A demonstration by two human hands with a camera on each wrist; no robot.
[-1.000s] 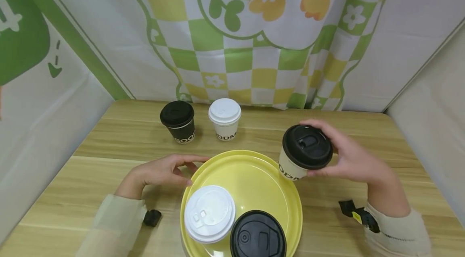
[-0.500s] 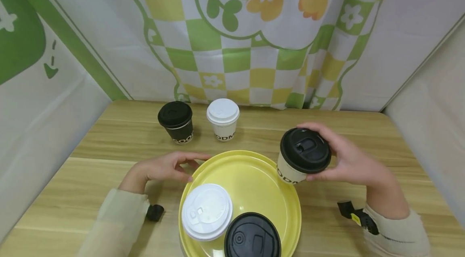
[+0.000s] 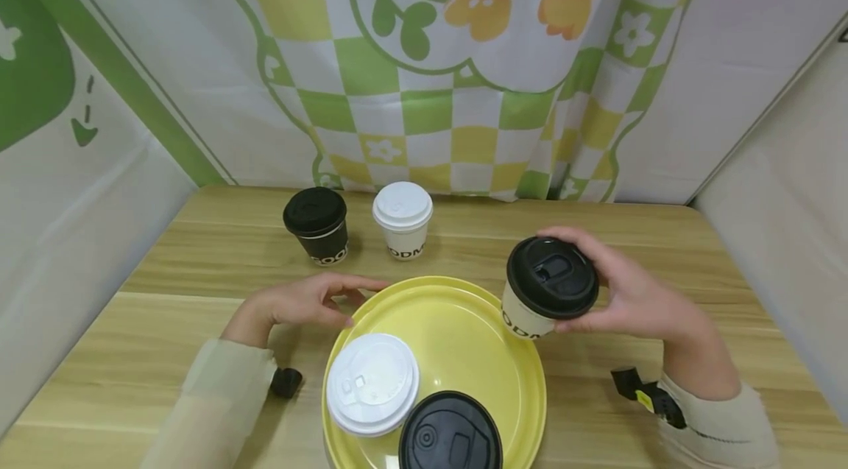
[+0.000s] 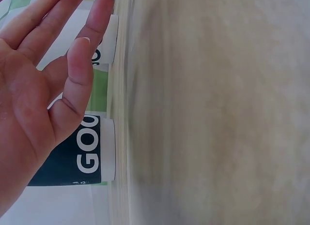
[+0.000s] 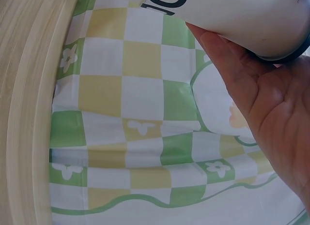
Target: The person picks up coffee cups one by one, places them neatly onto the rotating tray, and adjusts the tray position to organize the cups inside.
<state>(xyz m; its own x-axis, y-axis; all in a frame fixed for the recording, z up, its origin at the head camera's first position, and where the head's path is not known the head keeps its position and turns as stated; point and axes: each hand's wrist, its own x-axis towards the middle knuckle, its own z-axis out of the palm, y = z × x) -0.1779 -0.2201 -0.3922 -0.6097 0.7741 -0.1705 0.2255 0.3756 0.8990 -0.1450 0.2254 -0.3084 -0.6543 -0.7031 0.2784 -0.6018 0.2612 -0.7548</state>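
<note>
My right hand [image 3: 626,288] grips a white paper coffee cup [image 3: 520,316] with a black lid, fingers round its far side and thumb on the near side. The cup overlaps the right rim of a round yellow tray [image 3: 464,329] in the head view; in the right wrist view its wall [image 5: 237,22] leans above the palm. My left hand [image 3: 301,307] touches the tray's left rim with fingertips and thumb, fingers loosely extended. On the tray stand a white-lidded cup [image 3: 373,384] and a black-lidded cup [image 3: 451,436], the latter cut off by the frame edge.
Behind the left hand stand a small black cup [image 3: 316,226] with a black lid and a small white cup [image 3: 403,219] with a white lid. A checkered curtain [image 3: 424,108] hangs at the table's [image 3: 218,248] back edge, with pale walls at both sides.
The left hand has shifted slightly away and right, and the tray with its two cups has turned a little clockwise. The held cup has come slightly nearer. The head view has drifted right.
</note>
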